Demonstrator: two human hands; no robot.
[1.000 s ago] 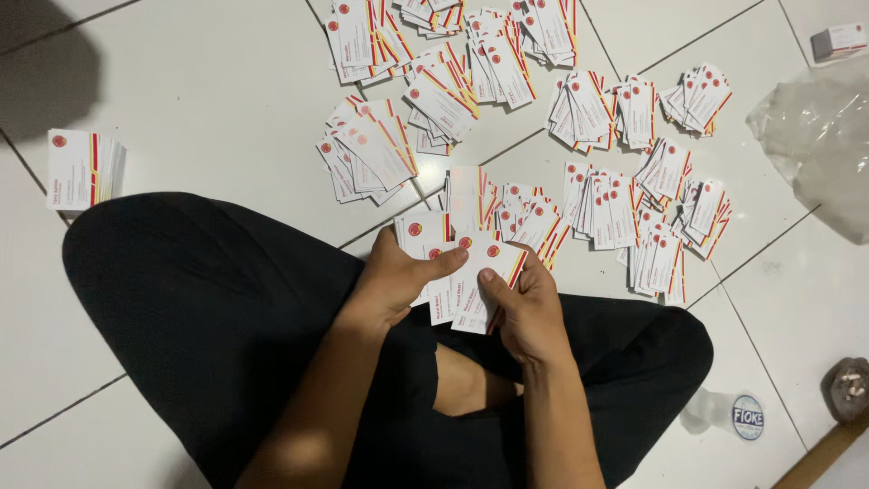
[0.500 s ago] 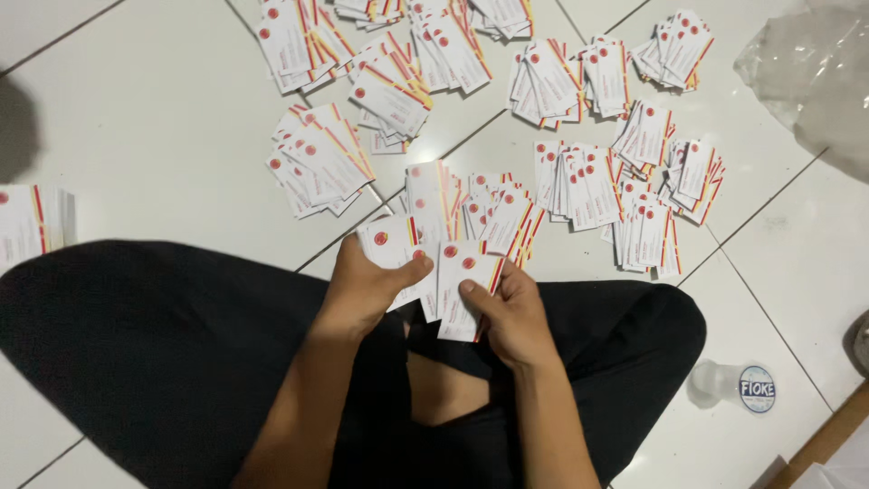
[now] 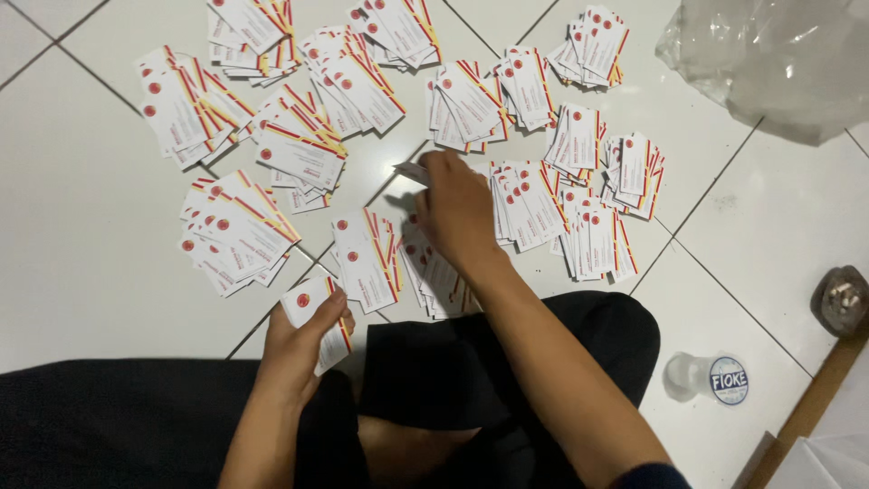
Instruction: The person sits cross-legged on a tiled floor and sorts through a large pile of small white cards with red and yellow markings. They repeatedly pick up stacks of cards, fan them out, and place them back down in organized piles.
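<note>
Many small white cards with a red dot and red-yellow stripes lie in loose piles [image 3: 299, 145] across the white tiled floor. My left hand [image 3: 294, 349] holds a small stack of these cards [image 3: 317, 321] just above my knee. My right hand [image 3: 457, 213] reaches forward over the middle piles and pinches a single card [image 3: 412, 172] at its fingertips, held flat above the floor. A pile of cards [image 3: 367, 258] lies between the two hands. My crossed legs in black trousers [image 3: 136, 417] fill the bottom of the view.
A crumpled clear plastic bag [image 3: 769, 59] lies at the top right. A small clear cup with a printed lid [image 3: 711, 378] stands by my right knee. A dark round object [image 3: 840, 299] and a wooden strip [image 3: 806, 407] are at the right edge.
My hands were together on one stack of cards above my lap. My right hand has since moved forward with one card, while the left stays back with the stack. The view shifted.
</note>
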